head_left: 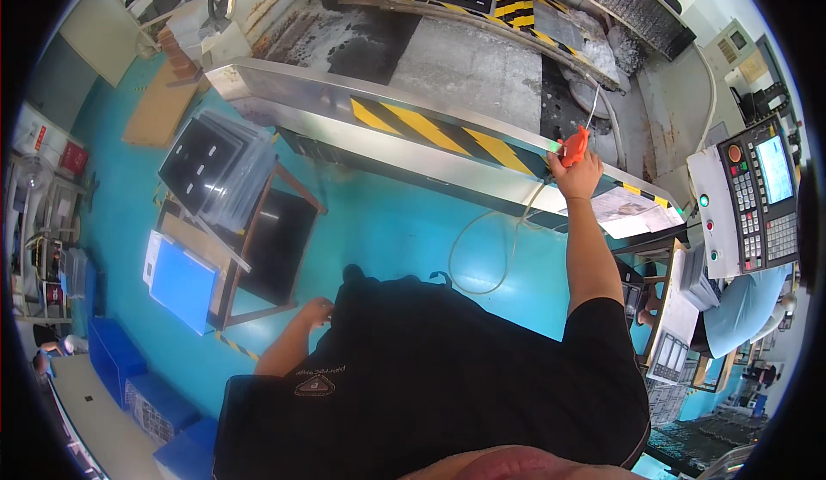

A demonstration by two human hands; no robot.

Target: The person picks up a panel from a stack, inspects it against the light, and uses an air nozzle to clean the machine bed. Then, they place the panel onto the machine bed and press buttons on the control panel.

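My right hand (576, 175) is closed around an orange air blow gun (575, 146) at the front edge of a large machine. The gun's thin metal nozzle (594, 106) points up and away over the machine bed (469, 67). A pale hose (453, 256) hangs below that hand in a loop in front of the machine. Low beside my body on the left, my left hand (317, 310) hangs with loosely curled fingers and nothing visible in it. The nearest thing to it is a wooden-framed stand (288, 295).
Striped metal guard (439, 136) runs along the machine's front. Control panel (757, 200) stands at right. Stacked clear and black sheets (215, 170) and a blue sheet (183, 285) rest on the stand. Blue boxes (116, 355) lie lower left; another person (744, 316) is at right.
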